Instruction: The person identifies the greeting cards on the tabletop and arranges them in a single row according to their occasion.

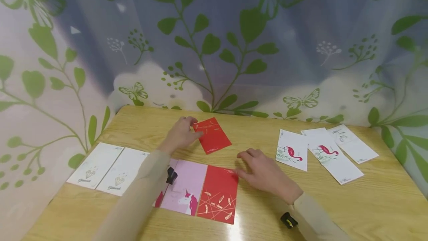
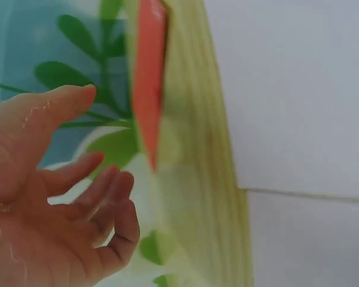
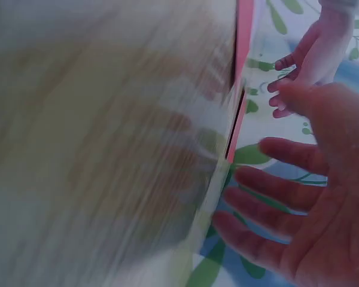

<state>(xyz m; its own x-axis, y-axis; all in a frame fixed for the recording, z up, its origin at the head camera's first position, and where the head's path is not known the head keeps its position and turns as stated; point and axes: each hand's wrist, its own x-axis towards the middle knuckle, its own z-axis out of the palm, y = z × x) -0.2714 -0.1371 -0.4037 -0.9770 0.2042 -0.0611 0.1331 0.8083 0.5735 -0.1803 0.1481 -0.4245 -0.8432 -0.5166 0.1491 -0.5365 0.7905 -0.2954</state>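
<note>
Head view, left hand: I see fingers loosely bent, tips touching the left edge of the small red card, which lies flat on the wooden table; no real grip.
Head view, right hand: palm down, fingers relaxed, fingertips at the top right corner of the large red card, beside the pink unicorn card.
Head view, elsewhere: flamingo cards far right, white cards far left.
Left wrist view: left hand open, holding nothing; small red card just beyond, blurred.
Right wrist view: right hand spread, empty; heavy blur, I cannot tell contact.
</note>
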